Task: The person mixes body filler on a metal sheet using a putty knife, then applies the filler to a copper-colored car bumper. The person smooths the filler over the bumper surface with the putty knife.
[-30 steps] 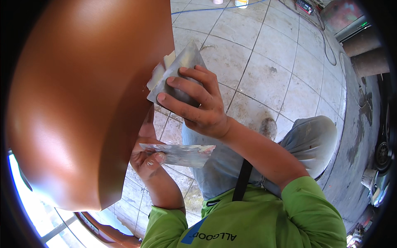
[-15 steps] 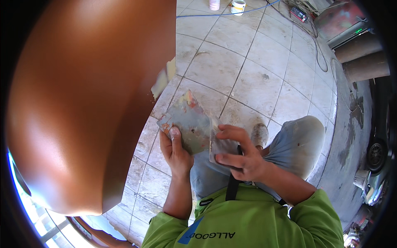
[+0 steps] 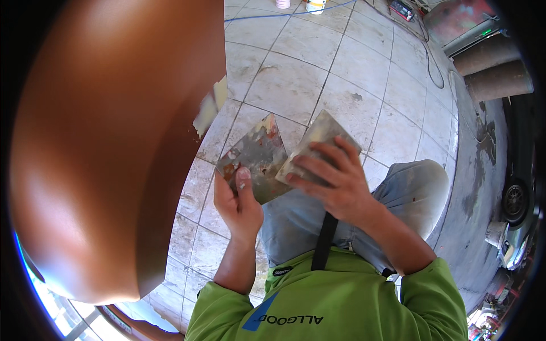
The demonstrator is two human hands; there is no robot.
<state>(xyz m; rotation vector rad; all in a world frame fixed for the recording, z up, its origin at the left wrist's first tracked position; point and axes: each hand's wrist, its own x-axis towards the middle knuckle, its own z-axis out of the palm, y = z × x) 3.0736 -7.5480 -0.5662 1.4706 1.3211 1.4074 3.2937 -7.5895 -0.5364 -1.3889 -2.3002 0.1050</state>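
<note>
A large copper-orange curved panel (image 3: 102, 142) fills the left of the head view, with a patch of pale filler (image 3: 207, 113) on its right edge. My left hand (image 3: 242, 207) grips a square metal putty plate (image 3: 260, 148) spattered with cream, red and brown residue, thumb on its face. My right hand (image 3: 344, 190) is closed on a wide grey metal spreader (image 3: 318, 128), fingers over its face. The spreader's left edge lies against or just over the plate's right side; I cannot tell whether they touch. Both tools are away from the panel.
Tiled floor (image 3: 290, 74) lies beneath, with a pink container (image 3: 282, 4), a white tub (image 3: 315, 7), a blue hose (image 3: 256, 17), cables and a small red-and-black device (image 3: 402, 11) at the back. Large pipes (image 3: 495, 79) and a car wheel (image 3: 515, 202) are at the right; my bent knee (image 3: 418, 187) is below.
My right hand has left the filler patch and come down to the plate, then shifted right and up. My left hand has turned the plate face up and raised it slightly.
</note>
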